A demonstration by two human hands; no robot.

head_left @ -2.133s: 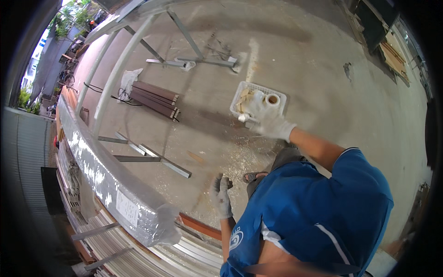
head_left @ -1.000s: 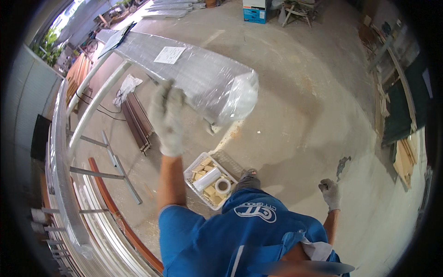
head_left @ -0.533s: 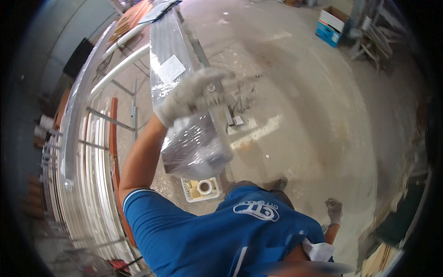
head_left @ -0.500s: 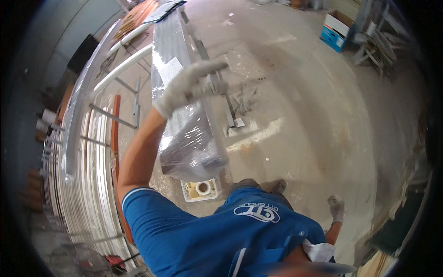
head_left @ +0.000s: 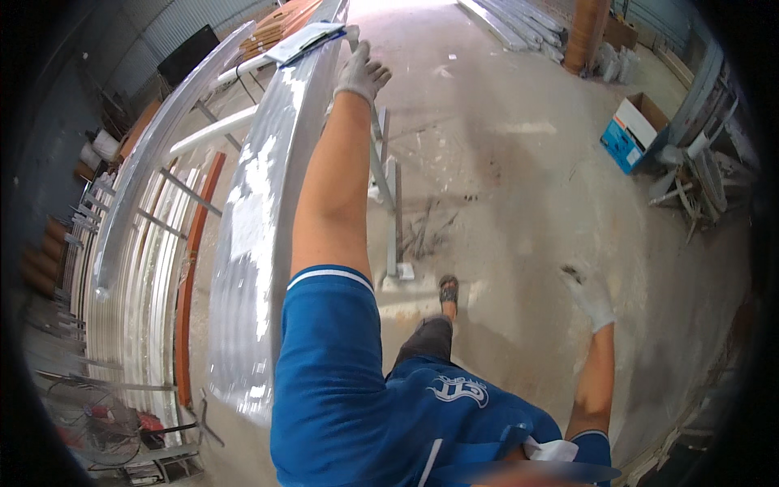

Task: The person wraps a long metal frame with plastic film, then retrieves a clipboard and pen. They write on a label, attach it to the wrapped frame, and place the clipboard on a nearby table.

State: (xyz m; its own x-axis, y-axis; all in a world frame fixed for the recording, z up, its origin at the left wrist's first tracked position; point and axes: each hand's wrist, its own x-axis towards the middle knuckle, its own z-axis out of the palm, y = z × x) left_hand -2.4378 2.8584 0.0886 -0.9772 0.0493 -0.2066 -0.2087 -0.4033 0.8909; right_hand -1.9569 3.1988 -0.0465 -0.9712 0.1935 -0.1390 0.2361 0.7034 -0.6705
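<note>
Reaching far forward, my left hand (head_left: pixel 363 75) wears a pale work glove. Its fingers are stretched and slightly apart, with nothing visible in them. It is beside the right edge of a long bundle wrapped in clear plastic film (head_left: pixel 268 178), just right of a clipboard with papers (head_left: pixel 307 44) lying on top; whether it touches the bundle I cannot tell. A pale label sheet (head_left: pixel 248 227) shows under the film. My right hand (head_left: pixel 591 299), also gloved, hangs out over the floor at the right, fingers extended and dark at the tips, and appears to hold nothing.
Metal stand legs (head_left: pixel 393 215) rise beside the bundle. Left of it are a second wrapped length (head_left: pixel 150 162), a reddish-brown bar (head_left: pixel 195 284) and stacked white profiles (head_left: pixel 134 308). A blue and white carton (head_left: pixel 633 134) stands at the right, near metal scrap (head_left: pixel 694 183).
I have moved forward along the bundle. My left hand has gone from above the film to beside the clipboard. My right hand has swung forward and its fingers have opened.
</note>
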